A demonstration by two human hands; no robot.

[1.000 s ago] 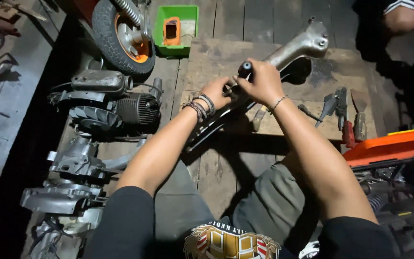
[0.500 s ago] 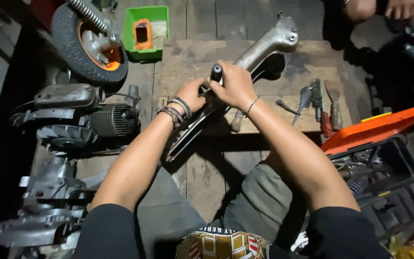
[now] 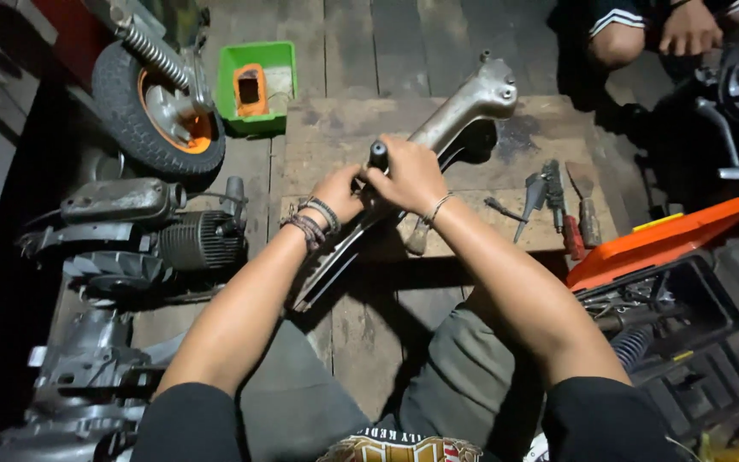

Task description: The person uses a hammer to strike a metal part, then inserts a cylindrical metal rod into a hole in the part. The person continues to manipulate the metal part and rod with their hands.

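Observation:
A long grey metal arm part [image 3: 465,109] lies slanted across a low wooden board [image 3: 335,128]. My right hand [image 3: 410,178] is wrapped around a tool with a black handle [image 3: 378,154] that stands up from the middle of the part. My left hand [image 3: 335,193], with bracelets on its wrist, grips the metal part just left of the tool. The lower end of the part [image 3: 322,278] reaches toward my knees.
A small wheel with an orange hub [image 3: 160,115] and a green tray [image 3: 258,85] sit at the back left. Engine parts [image 3: 156,231] lie along the left. Pliers and other hand tools [image 3: 558,205] lie right of the board, beside an orange-lidded toolbox [image 3: 660,244]. Another person's hand [image 3: 686,30] shows top right.
The view has shifted so the scene sits slightly further right and higher. Both hands stay gripped on the tool and the metal part in the same pose.

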